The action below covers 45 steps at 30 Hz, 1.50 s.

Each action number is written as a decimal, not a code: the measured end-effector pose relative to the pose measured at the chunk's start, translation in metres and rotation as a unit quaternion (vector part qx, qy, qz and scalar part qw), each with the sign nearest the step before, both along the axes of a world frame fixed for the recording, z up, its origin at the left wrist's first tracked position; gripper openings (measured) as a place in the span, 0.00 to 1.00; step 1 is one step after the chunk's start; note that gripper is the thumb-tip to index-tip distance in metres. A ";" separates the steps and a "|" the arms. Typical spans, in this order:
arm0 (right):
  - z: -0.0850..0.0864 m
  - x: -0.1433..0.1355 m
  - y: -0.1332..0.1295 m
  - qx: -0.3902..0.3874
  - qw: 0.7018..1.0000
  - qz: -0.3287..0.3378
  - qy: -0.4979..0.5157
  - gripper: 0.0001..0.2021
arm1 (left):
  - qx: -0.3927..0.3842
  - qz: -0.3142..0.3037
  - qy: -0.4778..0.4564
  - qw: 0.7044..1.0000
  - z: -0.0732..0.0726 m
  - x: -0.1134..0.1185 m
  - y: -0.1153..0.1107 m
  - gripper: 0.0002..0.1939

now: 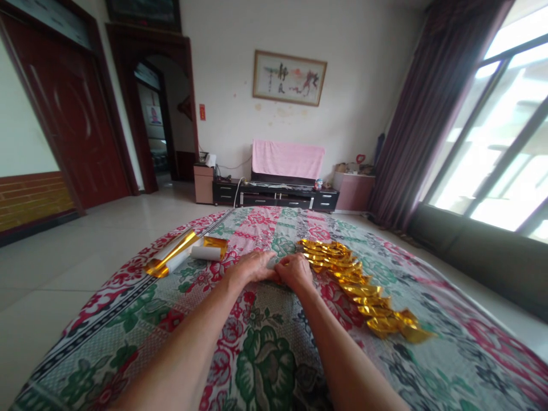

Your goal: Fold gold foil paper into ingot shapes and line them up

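Observation:
Both of my hands meet over the middle of the flowered tablecloth point(265, 365). My left hand point(257, 266) rests low on the cloth, its fingers reaching toward the other hand around a small pale piece that is mostly hidden. Closed beside it, my right hand point(295, 270) pinches something too covered to name. A curved row of folded gold foil pieces point(359, 285) lies to the right, its far end close to my right hand. Left of my hands are gold foil sheets point(175, 253) with white backs, partly curled, and a smaller gold and white piece point(208, 252).
Beyond the round table stands a low black cabinet point(278, 197) with a pink cloth point(287, 158) over a screen. A framed picture point(290, 78) hangs on the wall. Curtains point(411, 108) and a window are at the right, a red door point(68, 114) at the left.

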State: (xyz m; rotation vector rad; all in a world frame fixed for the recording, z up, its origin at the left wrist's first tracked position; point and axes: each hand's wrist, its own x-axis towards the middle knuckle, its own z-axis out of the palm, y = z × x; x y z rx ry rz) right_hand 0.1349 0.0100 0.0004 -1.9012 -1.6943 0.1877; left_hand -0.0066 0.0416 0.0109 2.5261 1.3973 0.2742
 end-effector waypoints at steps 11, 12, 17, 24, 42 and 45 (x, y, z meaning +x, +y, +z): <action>0.001 -0.009 -0.002 0.004 0.998 -0.059 -0.016 0.11 | 0.001 -0.009 -0.002 1.000 0.009 0.002 -0.008 0.33; 0.002 -0.010 -0.001 -0.002 0.998 -0.066 -0.020 0.11 | 0.001 -0.007 0.001 1.000 0.008 0.002 -0.007 0.34; 0.005 -0.012 0.005 -0.029 0.995 -0.090 -0.027 0.11 | 0.000 -0.005 0.014 1.000 0.008 0.002 -0.006 0.34; 0.003 -0.012 0.012 -0.038 0.993 -0.108 -0.019 0.12 | -0.010 0.003 -0.006 1.000 0.008 0.002 -0.006 0.33; 0.005 -0.006 0.015 -0.059 0.993 -0.098 -0.020 0.11 | -0.011 0.002 -0.003 1.000 0.008 0.001 -0.005 0.34; 0.000 -0.003 0.012 -0.037 0.996 -0.080 -0.027 0.12 | -0.012 0.011 0.000 1.000 0.008 0.001 -0.005 0.36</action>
